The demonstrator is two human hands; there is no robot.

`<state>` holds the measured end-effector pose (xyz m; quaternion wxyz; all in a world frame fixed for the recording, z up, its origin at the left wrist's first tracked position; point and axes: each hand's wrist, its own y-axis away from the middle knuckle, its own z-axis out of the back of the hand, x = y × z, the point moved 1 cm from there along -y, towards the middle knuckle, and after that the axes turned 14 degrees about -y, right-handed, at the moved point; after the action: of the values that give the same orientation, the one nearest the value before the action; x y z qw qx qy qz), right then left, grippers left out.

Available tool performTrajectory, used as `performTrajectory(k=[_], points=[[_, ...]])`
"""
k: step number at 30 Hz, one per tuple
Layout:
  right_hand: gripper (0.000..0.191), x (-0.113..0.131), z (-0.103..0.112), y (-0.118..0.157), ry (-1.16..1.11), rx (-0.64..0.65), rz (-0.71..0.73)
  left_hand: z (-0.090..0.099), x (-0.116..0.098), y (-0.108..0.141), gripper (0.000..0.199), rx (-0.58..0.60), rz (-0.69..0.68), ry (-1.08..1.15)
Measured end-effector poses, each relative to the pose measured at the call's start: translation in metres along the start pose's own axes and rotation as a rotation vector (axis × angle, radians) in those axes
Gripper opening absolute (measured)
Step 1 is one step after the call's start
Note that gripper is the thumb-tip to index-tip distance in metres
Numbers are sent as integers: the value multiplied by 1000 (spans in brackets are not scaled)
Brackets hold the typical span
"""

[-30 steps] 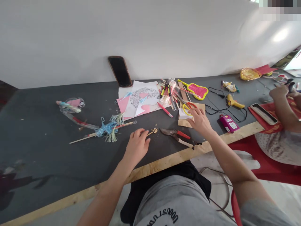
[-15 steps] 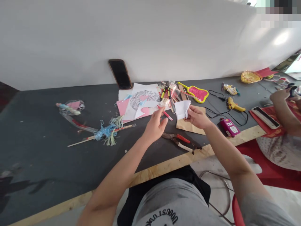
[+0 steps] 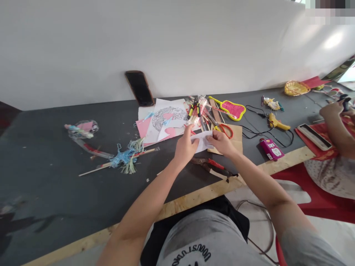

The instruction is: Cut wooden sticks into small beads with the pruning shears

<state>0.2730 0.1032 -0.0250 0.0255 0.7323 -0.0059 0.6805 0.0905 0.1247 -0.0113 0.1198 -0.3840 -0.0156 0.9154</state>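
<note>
In front of me, a small folded piece of white paper [image 3: 202, 142] is held between both hands over the table. My left hand [image 3: 184, 147] pinches its left side with the thumb on top. A red pen [image 3: 190, 129] is partly hidden among that hand's fingers. On the paper's right edge, my right hand [image 3: 223, 143] is closed with thumb and fingers. Just beyond it lie scissors [image 3: 226, 130] with orange handles, on brown paper [image 3: 237, 139]. Pliers [image 3: 216, 164] with one red and one white grip rest below the hands.
A dragon drawing [image 3: 163, 117] lies with pink paper pieces. Blue tassels on sticks [image 3: 123, 157] are to the left. A phone [image 3: 140, 88] leans on the wall. Rightward are a yellow-framed pink paddle [image 3: 233, 109], a glue gun [image 3: 278, 122], a purple power socket [image 3: 271, 149] and a co-worker's arm [image 3: 337, 123].
My right hand has brought the white paper left and down to my left hand, which now grips it too. The orange-handled scissors have come into sight behind.
</note>
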Motion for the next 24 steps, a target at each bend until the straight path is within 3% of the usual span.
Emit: performTrajectory(k=[2, 7, 11, 13, 16, 19, 24], points=[[39, -1, -3, 1, -29, -22, 26, 1, 1, 2, 59, 14, 82, 137], [34, 3, -15, 12, -30, -103, 168, 4, -6, 8, 61, 255, 438, 645], [34, 11, -25, 22, -5, -61, 259, 9, -10, 12, 59, 226, 536, 821], [37, 13, -27, 24, -46, -55, 256, 9, -8, 13, 56, 167, 529, 852], [42, 13, -29, 24, -167, -81, 206, 7, -4, 16, 52, 96, 386, 811], [46, 10, -30, 19, -261, -128, 135, 7, -1, 23, 56, 100, 247, 684], [50, 5, -34, 13, -276, -121, 71, 10, 2, 36, 69, 120, 137, 602]])
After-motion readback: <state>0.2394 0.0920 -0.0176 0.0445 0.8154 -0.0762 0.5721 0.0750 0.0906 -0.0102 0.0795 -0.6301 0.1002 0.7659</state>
